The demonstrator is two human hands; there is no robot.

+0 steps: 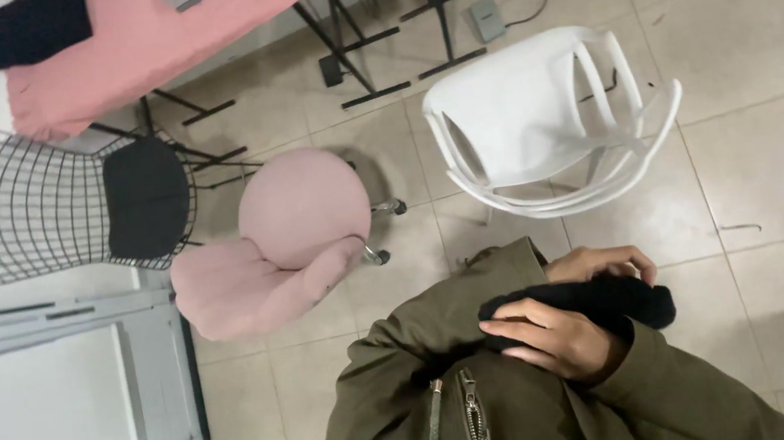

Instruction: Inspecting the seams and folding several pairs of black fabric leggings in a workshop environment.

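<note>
Below the white chair (550,118), both hands grasp a black cloth (624,298), the right hand (554,335) clenched over one end, the left hand (605,265) pinching the top edge to keep it bunched.

Seen from above, a person in an olive zip jacket (458,413) grips a rolled black cloth (615,300) with both hands: one hand (554,335) wraps over its near end, the other hand (605,263) curls along its far side. On the tiled floor (778,159) beyond stand a white plastic chair (529,111), a pink swivel chair (284,244) and a black wire chair (28,212).
</note>
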